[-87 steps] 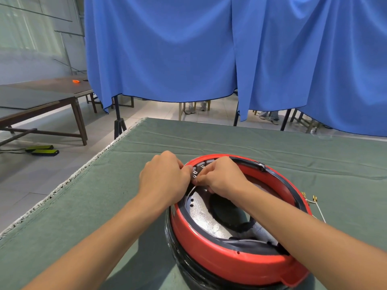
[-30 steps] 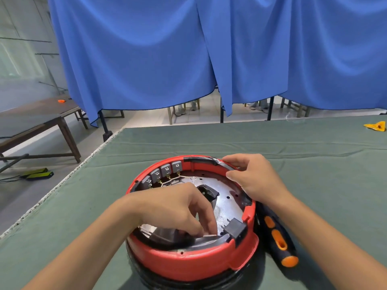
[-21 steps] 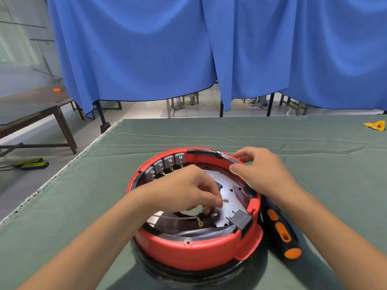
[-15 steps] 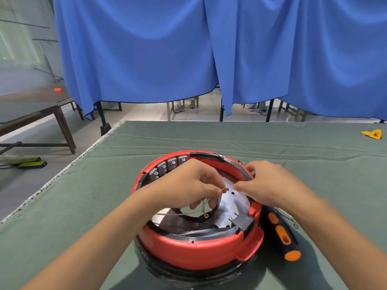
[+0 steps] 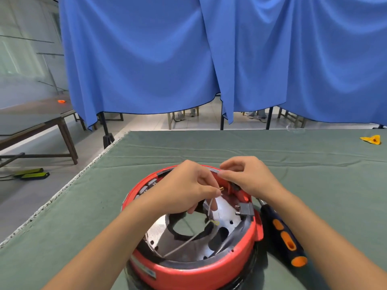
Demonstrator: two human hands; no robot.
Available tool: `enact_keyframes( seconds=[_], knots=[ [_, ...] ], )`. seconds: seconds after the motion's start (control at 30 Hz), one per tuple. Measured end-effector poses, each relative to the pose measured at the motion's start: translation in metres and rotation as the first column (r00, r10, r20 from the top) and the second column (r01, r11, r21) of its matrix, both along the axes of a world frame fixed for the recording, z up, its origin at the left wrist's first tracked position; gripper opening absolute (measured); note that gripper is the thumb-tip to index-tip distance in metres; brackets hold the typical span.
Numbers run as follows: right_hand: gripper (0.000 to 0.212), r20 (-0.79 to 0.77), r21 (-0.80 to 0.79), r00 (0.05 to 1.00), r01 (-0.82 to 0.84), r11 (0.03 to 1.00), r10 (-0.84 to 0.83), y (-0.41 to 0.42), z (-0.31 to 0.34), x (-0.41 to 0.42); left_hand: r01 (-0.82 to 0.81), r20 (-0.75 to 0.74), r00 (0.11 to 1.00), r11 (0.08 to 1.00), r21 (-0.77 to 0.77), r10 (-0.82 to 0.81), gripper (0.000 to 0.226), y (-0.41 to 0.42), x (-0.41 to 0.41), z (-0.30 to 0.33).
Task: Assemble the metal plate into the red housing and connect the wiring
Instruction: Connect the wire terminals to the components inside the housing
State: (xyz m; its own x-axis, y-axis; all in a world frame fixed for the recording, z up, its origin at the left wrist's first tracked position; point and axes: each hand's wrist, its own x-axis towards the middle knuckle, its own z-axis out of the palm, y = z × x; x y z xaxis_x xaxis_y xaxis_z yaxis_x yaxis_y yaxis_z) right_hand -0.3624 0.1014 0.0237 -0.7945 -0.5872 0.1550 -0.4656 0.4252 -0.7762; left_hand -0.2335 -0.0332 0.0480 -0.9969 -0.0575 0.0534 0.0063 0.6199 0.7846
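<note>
Blue curtains [image 5: 146,59] hang behind a wide table covered in green cloth [image 5: 293,164], and from the single head view I look down on both bare forearms reaching over the work. At the near edge of the cloth sits the red housing [image 5: 188,271], a round open shell, with the shiny metal plate [image 5: 184,248] already lying inside it, its dark cutouts showing. My left hand [image 5: 184,191] has its fingers curled, pinching a thin pale wire [image 5: 210,208] near its brass terminal [image 5: 221,188], which points toward the far inner wall of the housing. The wire trails down and across the plate. My right hand [image 5: 247,176] rests at the far rim with thumb and forefinger pinched together, on what I cannot tell. A gray connector block [image 5: 246,210] sits on the right rim. Beside the housing on the right lies a screwdriver [image 5: 282,237] with a dark blue and orange handle, untouched. I judge the wiring step is under way; the next move calls for guiding the terminal squarely onto its contact without bending it.
</note>
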Motion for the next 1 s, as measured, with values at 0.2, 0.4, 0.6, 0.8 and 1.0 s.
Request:
enact_keyframes(
  seconds=[0.2, 0.4, 0.6, 0.8, 1.0],
  knots=[
    [0.021, 0.054, 0.459, 0.996, 0.034, 0.888, -0.066, 0.014, 0.018, 0.016, -0.069, -0.002, 0.998, 0.998, -0.004, 0.069, 0.015, -0.005, -0.003, -0.003],
    [0.015, -0.303, 0.436, 0.951, 0.088, 0.895, 0.054, 0.006, 0.005, 0.018, -0.016, -0.043, 0.999, 1.0, 0.011, 0.016, 0.012, 0.001, -0.004, -0.001],
    [0.018, -0.035, 0.05, 0.977, -0.21, 0.976, 0.212, 0.0, -0.006, 0.009, -0.019, -0.055, 0.998, 0.999, -0.027, 0.018, 0.01, 0.0, -0.004, 0.002],
    [0.034, -0.001, 0.296, 0.999, -0.052, 0.954, 0.054, 0.001, 0.001, 0.007, -0.049, 0.007, 0.999, 0.988, -0.147, 0.051, 0.017, 0.002, -0.006, -0.004],
    [0.051, -0.044, 0.122, 0.999, -0.023, 0.992, 0.029, -0.007, -0.015, 0.014, -0.075, 0.031, 0.996, 0.96, -0.27, 0.087, 0.011, 0.008, -0.011, -0.013]
  ],
)
